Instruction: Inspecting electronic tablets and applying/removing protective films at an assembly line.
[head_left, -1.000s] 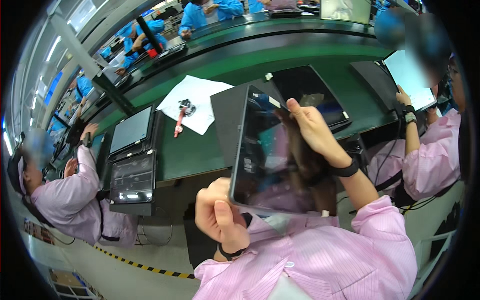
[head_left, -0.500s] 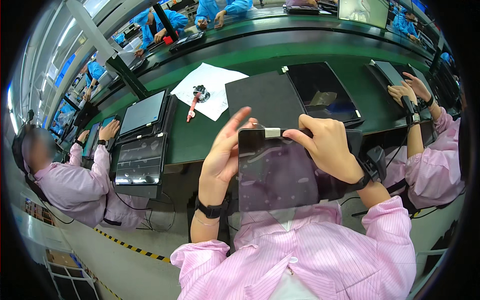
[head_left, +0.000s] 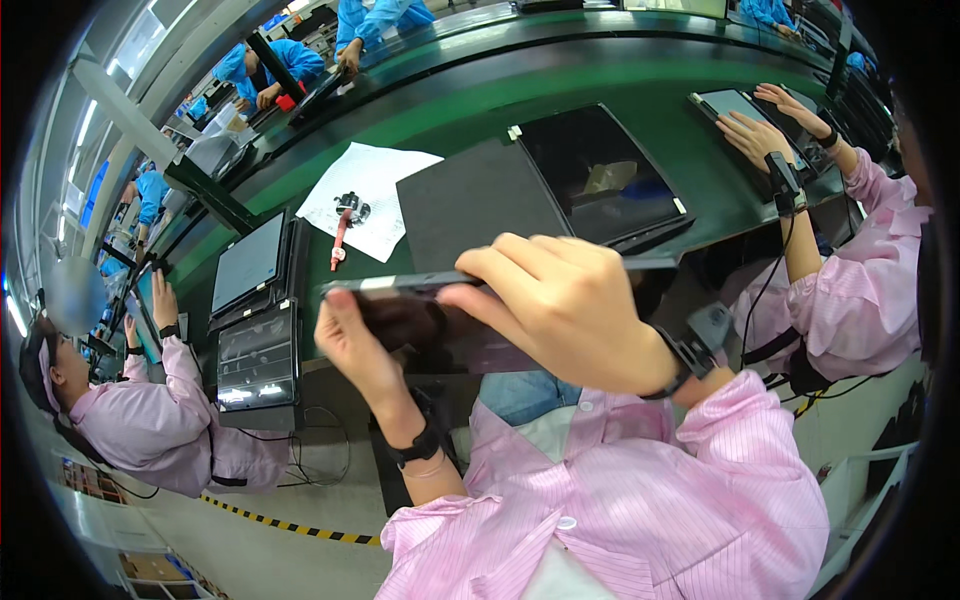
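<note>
Black and glossy, a flat rectangular tablet-like panel (head_left: 480, 315) is held nearly edge-on in front of the chest, above the near edge of the green workbench (head_left: 640, 90). The left end is gripped by the left hand (head_left: 355, 345), thumb on the upper edge and fingers curled beneath. The right hand (head_left: 560, 305) is laid over the top of the panel, fingers closed down on its far edge. A dark grey rectangular mat (head_left: 480, 205) lies on the bench just behind the panel, with a second black flat panel (head_left: 600, 175) beside it to the right. A white paper sheet (head_left: 365, 195) with a small red-handled tool (head_left: 340, 245) is seen to the left. A co-worker's hands (head_left: 765, 120) rest on another device at far right.
</note>
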